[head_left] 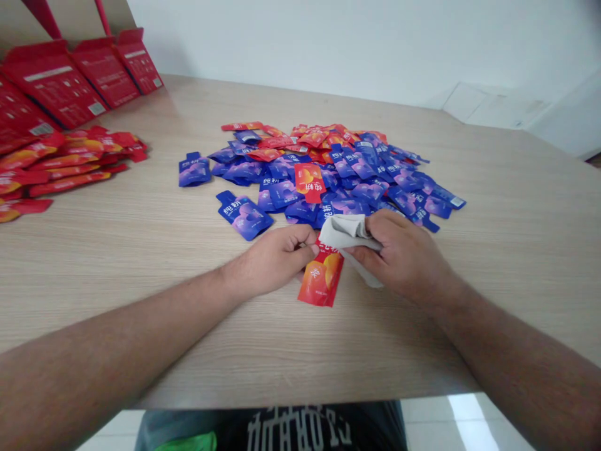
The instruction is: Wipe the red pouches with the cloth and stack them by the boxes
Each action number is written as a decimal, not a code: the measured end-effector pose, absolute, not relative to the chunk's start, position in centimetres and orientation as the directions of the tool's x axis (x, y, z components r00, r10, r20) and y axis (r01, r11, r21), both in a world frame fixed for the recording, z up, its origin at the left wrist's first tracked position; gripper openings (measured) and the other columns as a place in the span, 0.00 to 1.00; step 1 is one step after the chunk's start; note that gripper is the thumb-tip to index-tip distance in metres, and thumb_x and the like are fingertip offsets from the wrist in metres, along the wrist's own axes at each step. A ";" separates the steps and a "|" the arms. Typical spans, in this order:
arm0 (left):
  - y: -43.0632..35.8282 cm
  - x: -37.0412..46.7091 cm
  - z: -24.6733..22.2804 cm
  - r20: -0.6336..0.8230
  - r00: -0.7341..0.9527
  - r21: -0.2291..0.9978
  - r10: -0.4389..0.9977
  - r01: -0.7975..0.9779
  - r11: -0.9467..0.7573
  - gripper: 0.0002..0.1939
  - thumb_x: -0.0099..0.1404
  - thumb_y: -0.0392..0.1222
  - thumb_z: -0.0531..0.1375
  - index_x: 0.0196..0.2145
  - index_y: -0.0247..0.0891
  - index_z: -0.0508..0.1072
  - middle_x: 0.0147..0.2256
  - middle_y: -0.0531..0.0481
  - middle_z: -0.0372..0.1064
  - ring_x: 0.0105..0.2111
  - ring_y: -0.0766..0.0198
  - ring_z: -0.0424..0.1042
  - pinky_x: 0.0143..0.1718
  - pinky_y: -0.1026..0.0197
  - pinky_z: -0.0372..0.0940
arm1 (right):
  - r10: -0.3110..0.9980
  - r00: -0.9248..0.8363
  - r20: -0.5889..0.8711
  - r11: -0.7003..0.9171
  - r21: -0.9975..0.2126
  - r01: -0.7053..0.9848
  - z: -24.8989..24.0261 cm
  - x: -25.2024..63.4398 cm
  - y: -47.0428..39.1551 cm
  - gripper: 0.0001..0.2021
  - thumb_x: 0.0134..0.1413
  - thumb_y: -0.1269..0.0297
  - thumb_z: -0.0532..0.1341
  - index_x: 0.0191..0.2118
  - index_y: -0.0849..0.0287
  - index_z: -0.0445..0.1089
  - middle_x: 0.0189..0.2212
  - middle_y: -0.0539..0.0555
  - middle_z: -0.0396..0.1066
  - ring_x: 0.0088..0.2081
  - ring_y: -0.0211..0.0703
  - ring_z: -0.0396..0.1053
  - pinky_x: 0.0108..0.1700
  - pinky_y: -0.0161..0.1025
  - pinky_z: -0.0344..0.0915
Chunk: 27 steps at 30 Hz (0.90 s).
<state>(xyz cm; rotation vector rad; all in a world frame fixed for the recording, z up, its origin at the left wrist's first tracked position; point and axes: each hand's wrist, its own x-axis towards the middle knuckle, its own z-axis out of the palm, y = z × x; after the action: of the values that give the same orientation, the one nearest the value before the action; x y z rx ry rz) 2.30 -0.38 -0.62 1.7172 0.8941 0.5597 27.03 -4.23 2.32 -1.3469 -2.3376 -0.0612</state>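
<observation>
My left hand (282, 260) pinches the left edge of a red-orange sachet (322, 279) near its top, just above the table. In my right hand (399, 250) is a folded light grey cloth (347, 233), closed between thumb and fingers. The cloth lies over the sachet's top end and hides part of it. Right beyond the hands spreads a pile of blue-purple sachets (286, 193), with red ones (310, 180) among them and toward the back. One blue sachet (245, 215) lies a little apart, left of the pile's front.
On the left of the wooden table (188, 351) lies a stack of red-orange sachets (70, 166). Behind it stand several red boxes (61, 84) with raised flaps. A white wall (328, 50) rises behind the table, whose front edge is close to my body.
</observation>
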 end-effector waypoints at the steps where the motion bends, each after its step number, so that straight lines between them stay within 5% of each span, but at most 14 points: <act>1: -0.5 2.4 -0.5 -0.075 0.609 0.950 0.789 0.284 -0.129 0.08 0.69 0.43 0.58 0.33 0.39 0.70 0.27 0.55 0.68 0.26 0.67 0.67 0.27 0.65 0.62 | 0.810 -0.429 0.399 0.525 -0.171 0.834 2.2 26.9 -4.3 0.11 0.67 0.54 0.62 0.37 0.56 0.66 0.37 0.56 0.70 0.40 0.50 0.69 0.41 0.43 0.63; 9: -0.7 2.5 -0.4 -0.125 0.567 0.980 0.814 0.197 0.013 0.11 0.69 0.45 0.59 0.31 0.37 0.67 0.24 0.57 0.63 0.23 0.71 0.60 0.24 0.67 0.56 | 0.695 -0.674 0.251 0.718 -0.185 0.671 1.9 25.7 -5.7 0.03 0.65 0.65 0.62 0.39 0.57 0.68 0.39 0.55 0.71 0.38 0.47 0.69 0.40 0.42 0.64; 15: -0.6 2.2 -0.7 -0.113 0.647 0.984 0.754 0.180 -0.007 0.08 0.68 0.43 0.60 0.33 0.37 0.68 0.27 0.55 0.67 0.26 0.69 0.64 0.29 0.66 0.61 | 0.810 -0.442 0.385 0.538 -0.188 0.822 1.8 26.4 -4.7 0.08 0.66 0.59 0.63 0.39 0.57 0.67 0.38 0.57 0.70 0.40 0.51 0.70 0.42 0.44 0.64; 21: -0.7 2.1 -0.5 -0.082 0.608 0.978 0.790 0.201 -0.054 0.10 0.67 0.44 0.61 0.30 0.37 0.68 0.25 0.57 0.64 0.24 0.70 0.60 0.26 0.67 0.57 | 0.721 -0.647 0.248 0.693 -0.230 0.684 1.5 25.7 -5.5 0.04 0.64 0.64 0.63 0.39 0.56 0.67 0.39 0.55 0.71 0.38 0.47 0.69 0.40 0.41 0.64; 27: -0.6 2.2 -0.7 -0.141 0.583 0.972 0.801 0.236 -0.001 0.08 0.67 0.43 0.61 0.34 0.37 0.69 0.28 0.55 0.68 0.26 0.69 0.65 0.28 0.66 0.60 | 0.813 -0.457 0.360 0.549 -0.212 0.808 1.6 26.2 -4.7 0.07 0.65 0.60 0.63 0.38 0.57 0.66 0.37 0.56 0.70 0.39 0.50 0.69 0.41 0.43 0.64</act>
<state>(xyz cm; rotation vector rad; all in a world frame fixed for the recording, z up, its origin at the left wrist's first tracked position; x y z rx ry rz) 2.17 -0.61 -0.75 1.5502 0.9062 0.5569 26.21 -4.67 1.64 -1.3175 -2.3682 0.0148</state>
